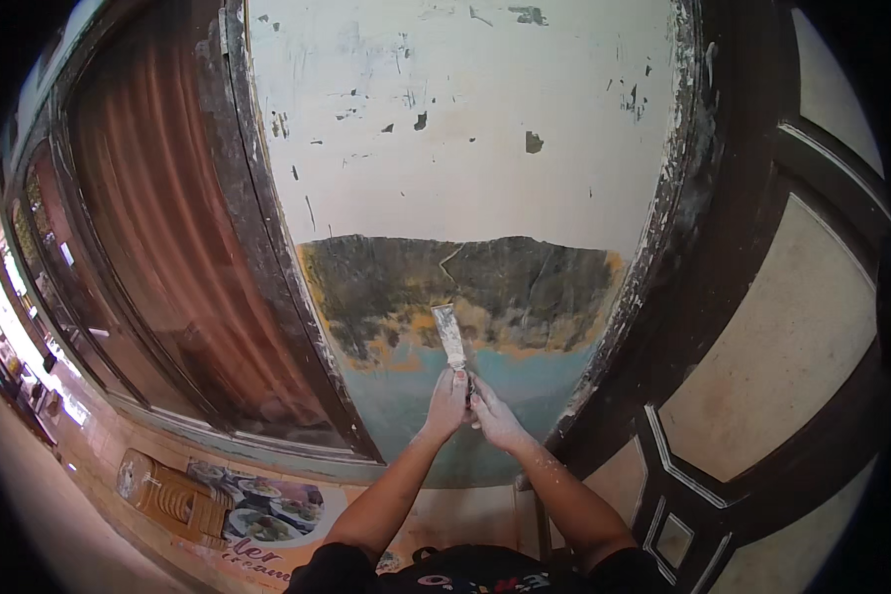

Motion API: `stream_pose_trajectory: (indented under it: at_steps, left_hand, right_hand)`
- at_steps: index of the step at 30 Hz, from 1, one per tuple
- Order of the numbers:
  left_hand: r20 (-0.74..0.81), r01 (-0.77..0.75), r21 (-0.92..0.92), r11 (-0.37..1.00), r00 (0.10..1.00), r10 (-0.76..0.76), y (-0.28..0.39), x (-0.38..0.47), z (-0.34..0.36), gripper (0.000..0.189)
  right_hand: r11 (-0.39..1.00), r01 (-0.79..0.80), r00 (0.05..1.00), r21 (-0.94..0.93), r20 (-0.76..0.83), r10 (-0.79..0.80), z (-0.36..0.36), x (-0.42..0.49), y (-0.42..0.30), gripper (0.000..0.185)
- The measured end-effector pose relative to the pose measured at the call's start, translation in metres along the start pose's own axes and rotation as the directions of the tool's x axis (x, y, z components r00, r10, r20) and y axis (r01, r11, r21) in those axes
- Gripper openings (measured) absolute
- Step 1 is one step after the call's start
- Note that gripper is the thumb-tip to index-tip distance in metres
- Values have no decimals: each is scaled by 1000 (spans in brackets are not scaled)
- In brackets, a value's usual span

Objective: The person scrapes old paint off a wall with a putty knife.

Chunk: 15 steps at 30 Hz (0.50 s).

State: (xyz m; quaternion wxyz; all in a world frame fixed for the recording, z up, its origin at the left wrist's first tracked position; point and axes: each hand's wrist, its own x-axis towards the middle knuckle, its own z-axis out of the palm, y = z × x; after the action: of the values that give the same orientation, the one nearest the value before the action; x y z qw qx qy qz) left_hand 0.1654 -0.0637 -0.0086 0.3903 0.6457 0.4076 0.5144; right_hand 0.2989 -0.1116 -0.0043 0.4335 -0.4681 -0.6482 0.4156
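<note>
Before me stands a wall panel (460, 178), white and chipped above, with a dark bare band edged in orange across its middle and blue-green paint below. A putty knife (449, 338), its blade coated in pale residue, points up at the lower part of the dark band; whether its tip touches cannot be told. My left hand (447, 405) closes on its handle, thumb near the base of the blade. Just right of it, my right hand (496, 416) also grips the lower handle, which is mostly hidden by the fingers. Both hands are dusted white.
Left of the panel is a dark-framed window (171, 223) with a reddish curtain behind glass. A dark wooden door with pale panels (772, 334) stands at the right. Stacked brown plastic stools (167, 494) and a printed banner (282, 512) are on the floor, lower left.
</note>
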Motion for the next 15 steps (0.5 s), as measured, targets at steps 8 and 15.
stream_pose_trajectory:
  at_steps: [8,15]
  left_hand:
    - [372,-598,571,563,799,472,89,43,-25,36]
    - [506,-454,850,-266,568,649,192,145,-154,60]
  right_hand:
    - [976,53,957,213,-290,12,-39,-5,-33,21]
    - [975,209,877,-74,-428,-220,-62,30,-43,25]
